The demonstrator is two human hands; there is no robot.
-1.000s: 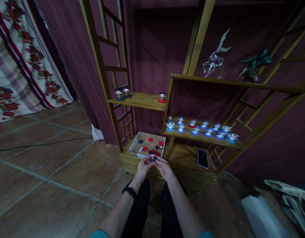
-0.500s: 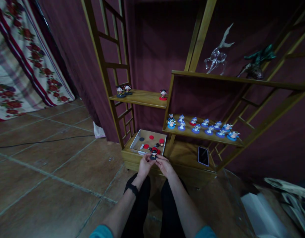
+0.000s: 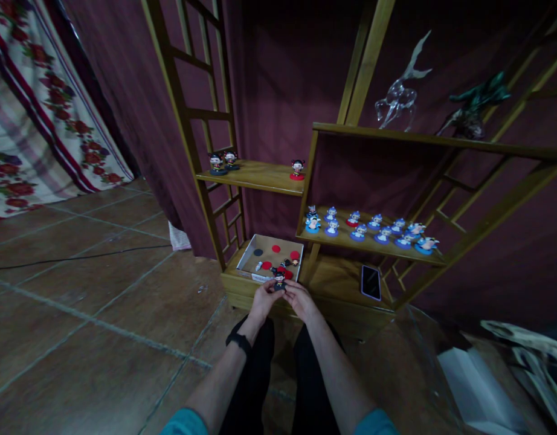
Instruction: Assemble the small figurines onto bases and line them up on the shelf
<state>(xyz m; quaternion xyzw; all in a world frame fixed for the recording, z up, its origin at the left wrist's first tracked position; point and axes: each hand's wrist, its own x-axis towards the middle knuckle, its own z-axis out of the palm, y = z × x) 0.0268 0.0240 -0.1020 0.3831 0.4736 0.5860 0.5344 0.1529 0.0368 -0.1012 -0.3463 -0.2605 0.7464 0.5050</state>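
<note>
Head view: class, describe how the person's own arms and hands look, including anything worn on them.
The left hand is ungloved, with a black band around the wrist; whether it is a watch cannot be told. The right hand is ungloved, with no band visible. The left sleeve and right sleeve are teal, stopping well short of the wrists.

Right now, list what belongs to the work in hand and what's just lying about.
Seemingly in use:
held figurine
open box
loose red discs
left-shelf figurines of similar look

Probably lying about:
phone
clear deer statue
green statue
</note>
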